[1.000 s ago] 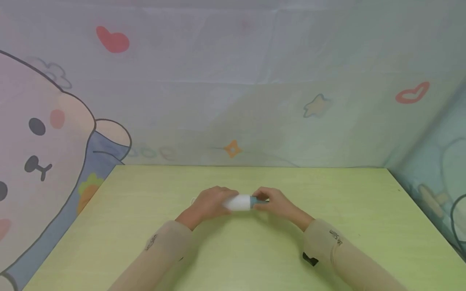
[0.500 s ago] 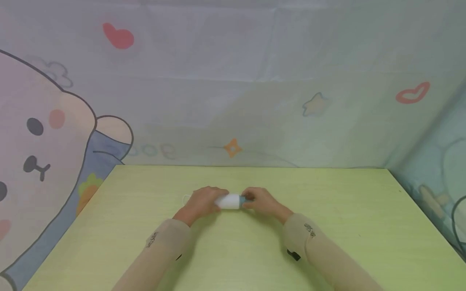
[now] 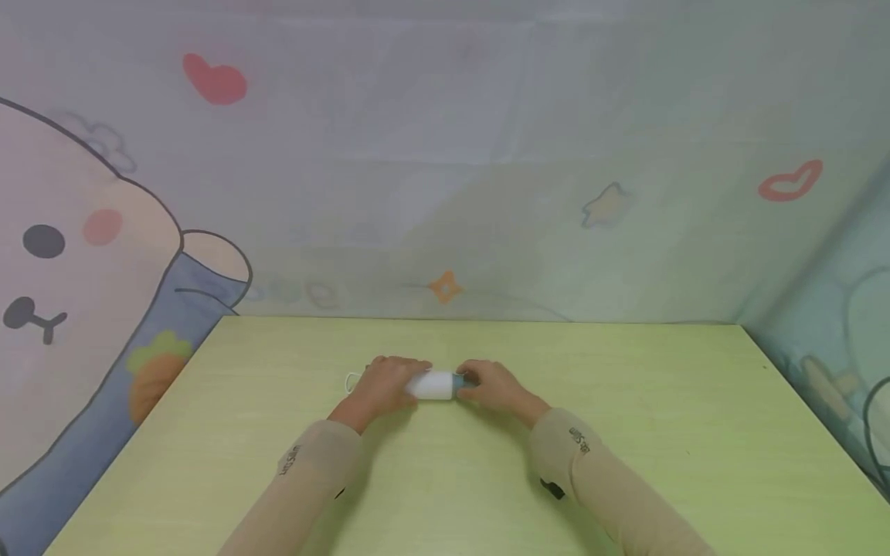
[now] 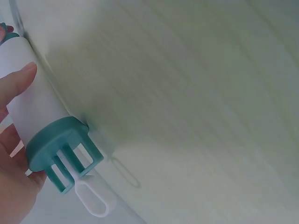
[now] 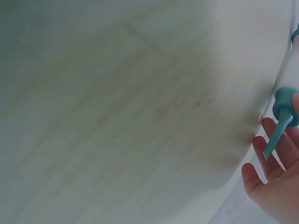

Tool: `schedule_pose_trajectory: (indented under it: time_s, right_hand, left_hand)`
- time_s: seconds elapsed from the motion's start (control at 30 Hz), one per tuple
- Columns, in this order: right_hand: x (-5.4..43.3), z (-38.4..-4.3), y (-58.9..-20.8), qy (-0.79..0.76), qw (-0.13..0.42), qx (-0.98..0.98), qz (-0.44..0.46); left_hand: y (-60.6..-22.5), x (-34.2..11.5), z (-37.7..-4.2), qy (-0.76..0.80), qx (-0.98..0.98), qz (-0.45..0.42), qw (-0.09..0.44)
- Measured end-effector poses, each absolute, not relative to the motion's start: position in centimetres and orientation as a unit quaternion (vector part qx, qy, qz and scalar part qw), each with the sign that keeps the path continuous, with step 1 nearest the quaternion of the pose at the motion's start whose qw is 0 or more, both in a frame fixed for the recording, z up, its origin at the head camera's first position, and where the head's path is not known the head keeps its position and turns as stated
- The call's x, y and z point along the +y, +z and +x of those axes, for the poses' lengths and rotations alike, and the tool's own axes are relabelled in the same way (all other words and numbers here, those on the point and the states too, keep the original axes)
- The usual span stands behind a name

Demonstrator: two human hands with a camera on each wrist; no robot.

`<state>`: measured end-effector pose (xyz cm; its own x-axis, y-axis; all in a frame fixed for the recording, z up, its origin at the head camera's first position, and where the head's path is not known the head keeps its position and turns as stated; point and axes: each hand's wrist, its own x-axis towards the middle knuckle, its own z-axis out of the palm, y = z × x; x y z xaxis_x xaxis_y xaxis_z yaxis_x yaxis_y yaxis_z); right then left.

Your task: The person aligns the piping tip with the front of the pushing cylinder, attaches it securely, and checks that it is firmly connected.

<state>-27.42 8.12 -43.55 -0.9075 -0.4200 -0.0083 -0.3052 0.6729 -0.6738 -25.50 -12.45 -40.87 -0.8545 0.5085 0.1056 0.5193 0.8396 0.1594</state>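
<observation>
A white tube with teal ends, shaped like a syringe, lies sideways between both hands. My left hand grips its white barrel, with the thumb along one side in the left wrist view. At that end sits a teal cap with slotted, frame-like prongs. A white loop handle sticks out from between them. At the other end, my right hand pinches the teal collar. From the collar a narrow teal spout points over the spread lower fingers in the right wrist view.
The pale yellow-green table spreads around the hands. Behind it hangs a printed cloth with hearts, a star and a large cartoon bear at left. A dark cable hangs beyond the right edge.
Both hands have shifted left with the tube, mostly in the first half second, and the right forearm has swung inward. Both hands keep their hold. The head view has turned slightly.
</observation>
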Motion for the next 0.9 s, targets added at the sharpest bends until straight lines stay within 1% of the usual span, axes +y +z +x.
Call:
schedule_pose_trajectory:
  time_s: [0.33,0.5,0.67,0.9]
  right_hand:
    - [8.5,-27.4,-43.6,-0.347,0.069,0.908,-0.224]
    - [9.4,-27.3,-43.6,-0.365,0.087,0.900,-0.221]
    - [11.1,-27.0,-43.5,-0.406,0.114,0.885,-0.197]
    - [15.3,-25.9,-43.2,-0.422,0.108,0.877,-0.203]
  left_hand:
    - [-41.4,-12.9,-25.5,-0.056,-0.962,-0.263,0.049]
    - [-41.4,-13.3,-25.3,-0.062,-0.961,-0.264,0.051]
    - [-41.8,-14.0,-25.3,-0.063,-0.962,-0.262,0.048]
    - [-41.9,-15.3,-24.8,-0.075,-0.961,-0.263,0.045]
